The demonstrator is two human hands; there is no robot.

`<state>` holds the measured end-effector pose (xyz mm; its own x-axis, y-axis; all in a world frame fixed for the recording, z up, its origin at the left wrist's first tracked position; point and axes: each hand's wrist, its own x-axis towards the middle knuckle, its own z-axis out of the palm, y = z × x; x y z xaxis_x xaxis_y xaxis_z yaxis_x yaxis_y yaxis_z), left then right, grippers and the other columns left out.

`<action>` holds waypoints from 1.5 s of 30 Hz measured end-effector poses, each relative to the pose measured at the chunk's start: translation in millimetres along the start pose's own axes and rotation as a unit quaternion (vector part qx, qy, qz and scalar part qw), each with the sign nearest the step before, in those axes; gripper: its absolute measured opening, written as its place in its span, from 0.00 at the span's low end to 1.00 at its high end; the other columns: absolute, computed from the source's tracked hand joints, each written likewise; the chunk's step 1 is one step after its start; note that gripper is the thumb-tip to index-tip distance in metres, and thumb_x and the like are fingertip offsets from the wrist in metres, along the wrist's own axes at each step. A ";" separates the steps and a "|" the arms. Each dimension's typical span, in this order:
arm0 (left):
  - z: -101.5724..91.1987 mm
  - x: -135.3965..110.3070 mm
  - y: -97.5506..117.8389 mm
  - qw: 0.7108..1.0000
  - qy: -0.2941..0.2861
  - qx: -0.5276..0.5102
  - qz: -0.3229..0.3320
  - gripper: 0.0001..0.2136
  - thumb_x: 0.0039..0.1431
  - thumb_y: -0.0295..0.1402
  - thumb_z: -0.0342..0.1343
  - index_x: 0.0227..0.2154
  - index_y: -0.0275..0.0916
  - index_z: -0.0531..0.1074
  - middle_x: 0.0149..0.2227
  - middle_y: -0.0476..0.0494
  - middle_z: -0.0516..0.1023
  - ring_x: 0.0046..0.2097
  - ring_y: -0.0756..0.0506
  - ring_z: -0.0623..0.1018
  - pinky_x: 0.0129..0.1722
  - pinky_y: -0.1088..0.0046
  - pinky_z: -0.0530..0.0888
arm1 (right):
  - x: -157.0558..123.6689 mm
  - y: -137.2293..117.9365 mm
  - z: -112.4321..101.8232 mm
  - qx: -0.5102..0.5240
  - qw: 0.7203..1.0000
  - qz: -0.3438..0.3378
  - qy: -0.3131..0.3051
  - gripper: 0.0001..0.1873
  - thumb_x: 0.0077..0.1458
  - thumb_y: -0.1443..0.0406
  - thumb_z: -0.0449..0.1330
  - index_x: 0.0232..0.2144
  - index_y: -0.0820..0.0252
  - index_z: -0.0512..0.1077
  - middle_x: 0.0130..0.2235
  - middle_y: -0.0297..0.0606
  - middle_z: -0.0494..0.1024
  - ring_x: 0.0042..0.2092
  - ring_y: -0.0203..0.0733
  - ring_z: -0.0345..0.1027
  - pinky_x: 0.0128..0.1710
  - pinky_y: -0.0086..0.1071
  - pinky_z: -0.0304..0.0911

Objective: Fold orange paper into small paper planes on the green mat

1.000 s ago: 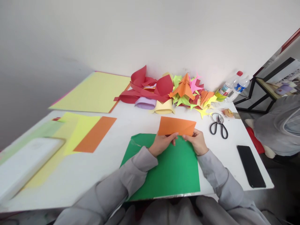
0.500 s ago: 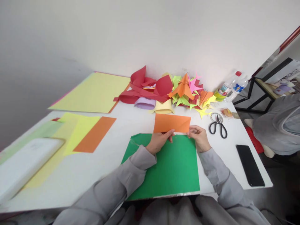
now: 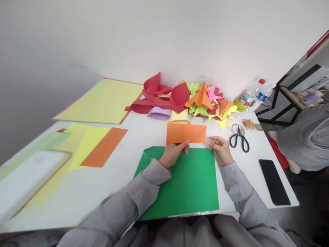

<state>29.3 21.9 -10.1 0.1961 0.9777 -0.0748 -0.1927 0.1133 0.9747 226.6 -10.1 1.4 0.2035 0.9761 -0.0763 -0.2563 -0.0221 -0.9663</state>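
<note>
My left hand (image 3: 172, 153) pinches the lower edge of a folded orange paper (image 3: 186, 133) and holds it just above the white table (image 3: 144, 137). My right hand (image 3: 220, 149) hovers just right of that paper with fingers loosely spread, holding nothing. Under both hands lies a green paper sheet (image 3: 185, 185) near the table's front edge.
A heap of folded paper figures (image 3: 187, 99) lies at the back by the wall. Black scissors (image 3: 239, 137), a black phone (image 3: 274, 181) and two bottles (image 3: 254, 94) are on the right. Yellow and orange sheets (image 3: 97, 144) lie left. A person in grey (image 3: 305, 137) sits at far right.
The orange paper has moved left and a little further from me. My right hand has let go of its right end; my left hand still holds it.
</note>
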 end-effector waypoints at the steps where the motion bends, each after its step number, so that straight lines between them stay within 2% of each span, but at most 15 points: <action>1: -0.5 0.7 -0.7 1.000 0.000 -0.009 -0.003 0.14 0.45 0.41 0.62 0.16 0.37 0.70 0.16 0.49 0.71 0.17 0.51 0.69 0.22 0.73 0.69 | -0.3 -0.7 0.9 0.018 1.000 0.009 -0.001 0.14 0.33 0.68 0.67 0.29 0.58 0.77 0.23 0.31 0.77 0.23 0.33 0.66 0.25 0.28 0.63; 6: 3.6 -3.8 1.8 0.999 -0.027 0.022 -0.016 0.14 0.47 0.42 0.62 0.16 0.37 0.70 0.14 0.49 0.70 0.17 0.50 0.70 0.23 0.72 0.70 | -7.5 3.9 13.5 0.046 0.995 0.066 -0.056 0.21 0.34 0.63 0.71 0.36 0.57 0.75 0.29 0.34 0.79 0.30 0.38 0.72 0.29 0.30 0.66; 12: 11.2 -13.7 3.0 0.992 -0.094 0.078 -0.017 0.13 0.46 0.41 0.62 0.18 0.38 0.71 0.14 0.50 0.71 0.19 0.49 0.71 0.24 0.73 0.71 | -14.8 13.0 24.2 0.017 0.996 0.033 -0.083 0.17 0.33 0.63 0.73 0.28 0.59 0.73 0.24 0.30 0.76 0.24 0.33 0.65 0.27 0.28 0.62; 17: 10.7 -14.0 3.4 0.981 -0.125 0.149 -0.016 0.14 0.50 0.41 0.59 0.15 0.38 0.70 0.14 0.50 0.71 0.20 0.49 0.72 0.26 0.73 0.71 | -15.6 11.5 24.7 -0.012 0.995 0.029 -0.095 0.16 0.34 0.62 0.72 0.26 0.59 0.71 0.23 0.30 0.76 0.25 0.35 0.66 0.28 0.29 0.62; 21: 8.7 -12.7 5.0 0.981 -0.137 0.133 -0.029 0.13 0.50 0.40 0.59 0.17 0.38 0.70 0.14 0.51 0.71 0.20 0.49 0.72 0.27 0.73 0.71 | -15.6 8.7 23.4 -0.030 0.994 0.017 -0.107 0.18 0.34 0.60 0.72 0.27 0.60 0.71 0.23 0.29 0.75 0.25 0.34 0.66 0.27 0.29 0.63; 30: 4.5 -5.4 0.4 0.991 -0.098 -0.054 -0.072 0.13 0.38 0.36 0.68 0.19 0.35 0.69 0.17 0.52 0.70 0.17 0.52 0.68 0.17 0.75 0.68 | -13.2 5.2 15.2 0.001 0.997 0.021 -0.081 0.18 0.34 0.64 0.72 0.31 0.60 0.74 0.25 0.31 0.77 0.26 0.37 0.68 0.30 0.31 0.66; 45: -11.8 8.2 10.0 0.992 -0.042 -0.099 -0.068 0.13 0.35 0.34 0.70 0.16 0.33 0.72 0.16 0.51 0.71 0.15 0.54 0.68 0.14 0.77 0.66 | -1.8 0.5 2.0 0.008 1.000 -0.027 -0.010 0.18 0.31 0.67 0.72 0.30 0.59 0.74 0.26 0.31 0.78 0.26 0.36 0.68 0.28 0.30 0.65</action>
<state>17.6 33.1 -3.5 0.3103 0.9341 -0.1766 -0.3424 0.2831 0.8959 224.2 -11.4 1.6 0.1981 0.9800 -0.0186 -0.2611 0.0345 -0.9647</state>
